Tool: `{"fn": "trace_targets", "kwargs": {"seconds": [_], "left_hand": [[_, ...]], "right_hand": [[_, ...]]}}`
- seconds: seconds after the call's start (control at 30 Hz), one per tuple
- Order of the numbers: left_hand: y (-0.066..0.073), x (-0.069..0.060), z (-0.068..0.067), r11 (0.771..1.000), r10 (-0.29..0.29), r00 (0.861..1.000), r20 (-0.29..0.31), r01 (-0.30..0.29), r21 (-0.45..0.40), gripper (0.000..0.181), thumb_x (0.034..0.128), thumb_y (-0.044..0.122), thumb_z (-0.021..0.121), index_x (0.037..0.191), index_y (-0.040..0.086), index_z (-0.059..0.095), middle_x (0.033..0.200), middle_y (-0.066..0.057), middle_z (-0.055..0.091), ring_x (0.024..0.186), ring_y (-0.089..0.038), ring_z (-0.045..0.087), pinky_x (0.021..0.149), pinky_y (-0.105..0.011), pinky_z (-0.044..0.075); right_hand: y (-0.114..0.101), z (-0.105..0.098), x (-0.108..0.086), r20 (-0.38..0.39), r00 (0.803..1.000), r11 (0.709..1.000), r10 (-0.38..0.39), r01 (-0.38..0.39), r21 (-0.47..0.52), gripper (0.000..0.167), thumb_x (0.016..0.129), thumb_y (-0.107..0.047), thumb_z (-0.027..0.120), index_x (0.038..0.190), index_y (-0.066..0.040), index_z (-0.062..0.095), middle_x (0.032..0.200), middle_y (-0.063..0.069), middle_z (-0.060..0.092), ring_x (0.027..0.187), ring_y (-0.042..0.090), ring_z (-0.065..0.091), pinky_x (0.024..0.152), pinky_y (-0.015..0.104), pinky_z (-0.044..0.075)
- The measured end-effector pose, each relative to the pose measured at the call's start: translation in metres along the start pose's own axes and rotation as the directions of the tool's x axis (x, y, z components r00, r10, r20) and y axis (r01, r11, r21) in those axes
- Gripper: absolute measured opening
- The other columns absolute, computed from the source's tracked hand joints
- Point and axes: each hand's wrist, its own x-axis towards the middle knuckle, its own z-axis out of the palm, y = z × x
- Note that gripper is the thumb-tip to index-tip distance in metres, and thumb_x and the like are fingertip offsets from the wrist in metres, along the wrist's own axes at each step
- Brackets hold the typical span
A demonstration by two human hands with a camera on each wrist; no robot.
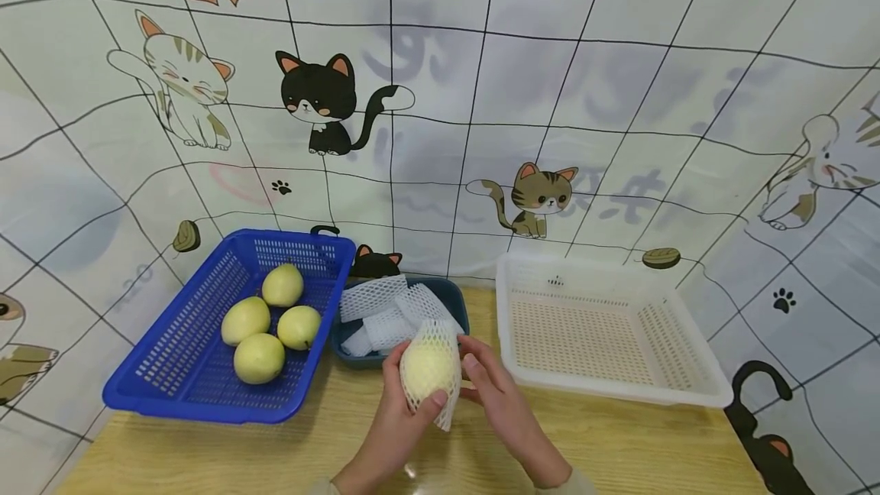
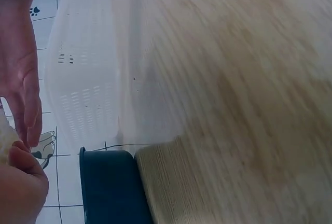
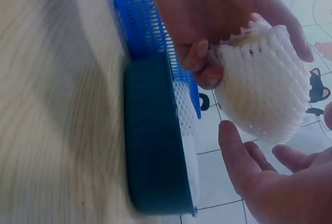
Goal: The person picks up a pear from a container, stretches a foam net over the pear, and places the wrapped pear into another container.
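My left hand (image 1: pixel 393 428) grips a pale yellow-green pear (image 1: pixel 428 369) in a white foam net sleeve (image 3: pixel 264 84), its thumb across the near side. The sleeve's loose end hangs below the fruit in the head view. Beside it, my right hand (image 1: pixel 505 407) has its fingers spread close to the sleeve; the right wrist view shows the fingertips (image 3: pixel 226 130) near the netted pear, and contact is hard to tell. Behind the hands, a dark teal bin (image 1: pixel 454 300) holds several white foam net sleeves (image 1: pixel 388 323).
On the left, a blue perforated basket (image 1: pixel 186 373) contains several bare yellow-green pears (image 1: pixel 259 358). A white perforated basket (image 1: pixel 612 384) stands on the right. All stand on a wood-grain table (image 1: pixel 619 441) against a cat-patterned wall covering (image 1: pixel 440 136).
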Motion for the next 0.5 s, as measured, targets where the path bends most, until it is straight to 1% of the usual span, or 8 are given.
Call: {"fn": "trace_targets", "kwargs": {"seconds": [0.07,0.13,0.2,0.27,0.3,0.33,0.4,0.5], "left_hand": [[-0.001,-0.0001,-0.0004,0.995,0.042,0.999,-0.003,-0.041,0.089,0.082,0.0975,0.021,0.072,0.158,0.012,0.018,0.154,-0.018,0.033,0.129,-0.031,0.048,0.101,-0.03,0.048],[-0.002,-0.0007,-0.0008,0.972,0.109,0.994,0.005,-0.108,0.208,0.083,0.0965,0.023,0.074,0.159,0.01,0.021,0.152,-0.016,0.034,0.129,-0.029,0.048,0.103,-0.033,0.047],[-0.0039,-0.0019,-0.0008,0.924,0.183,0.983,0.015,-0.177,0.337,0.087,0.0961,0.026,0.076,0.161,0.007,0.022,0.151,-0.015,0.034,0.13,-0.029,0.047,0.105,-0.038,0.047],[-0.0056,-0.0033,-0.0006,0.855,0.26,0.965,0.034,-0.246,0.456,0.091,0.0952,0.03,0.077,0.162,0.004,0.021,0.15,-0.017,0.034,0.13,-0.029,0.048,0.104,-0.043,0.049],[-0.0061,-0.0038,-0.0004,0.823,0.291,0.955,0.049,-0.276,0.496,0.094,0.0943,0.032,0.078,0.163,0.004,0.02,0.15,-0.018,0.034,0.131,-0.03,0.048,0.103,-0.044,0.05],[-0.0066,-0.0044,-0.0002,0.792,0.321,0.945,0.068,-0.307,0.528,0.097,0.093,0.034,0.078,0.164,0.004,0.019,0.15,-0.019,0.034,0.131,-0.031,0.049,0.101,-0.046,0.051],[-0.0061,-0.0059,0.0001,0.744,0.361,0.926,0.11,-0.358,0.565,0.104,0.0901,0.041,0.08,0.164,0.004,0.016,0.151,-0.021,0.033,0.131,-0.033,0.05,0.098,-0.048,0.054],[-0.0041,-0.0089,-0.002,0.697,0.395,0.9,0.184,-0.424,0.578,0.106,0.0923,0.051,0.074,0.165,0.003,0.013,0.156,-0.021,0.03,0.133,-0.034,0.05,0.097,-0.049,0.055]], "right_hand": [[-0.0002,0.0008,0.0004,0.019,0.999,0.999,0.038,-0.038,0.024,0.048,0.114,-0.029,0.04,0.155,-0.005,0.041,0.15,0.021,0.045,0.121,0.033,0.058,0.092,0.04,0.057],[0.0003,0.0019,-0.0001,0.038,0.997,0.997,0.063,-0.064,0.043,0.051,0.113,-0.031,0.042,0.156,-0.004,0.039,0.154,0.022,0.043,0.122,0.033,0.057,0.09,0.038,0.057],[0.0017,0.0028,-0.001,0.056,0.995,0.994,0.086,-0.089,0.057,0.054,0.112,-0.033,0.044,0.157,-0.004,0.037,0.155,0.022,0.041,0.123,0.031,0.056,0.089,0.037,0.057],[0.0028,0.0032,-0.002,0.073,0.992,0.992,0.099,-0.105,0.076,0.055,0.112,-0.033,0.045,0.158,-0.005,0.035,0.155,0.023,0.04,0.122,0.03,0.057,0.088,0.036,0.058],[0.0033,0.0031,-0.0022,0.08,0.991,0.99,0.103,-0.11,0.093,0.056,0.112,-0.032,0.046,0.159,-0.004,0.033,0.154,0.024,0.04,0.121,0.031,0.057,0.088,0.037,0.058],[0.0036,0.0031,-0.0021,0.085,0.991,0.988,0.104,-0.113,0.107,0.056,0.111,-0.031,0.046,0.159,-0.004,0.032,0.154,0.024,0.04,0.121,0.031,0.058,0.088,0.037,0.058],[0.0042,0.0027,-0.001,0.096,0.989,0.983,0.11,-0.123,0.135,0.057,0.111,-0.03,0.048,0.159,-0.005,0.031,0.153,0.024,0.04,0.119,0.03,0.06,0.088,0.038,0.058],[0.0054,0.0025,0.001,0.111,0.986,0.976,0.123,-0.14,0.164,0.059,0.109,-0.028,0.051,0.159,-0.005,0.029,0.146,0.024,0.046,0.115,0.028,0.063,0.087,0.039,0.059]]}}
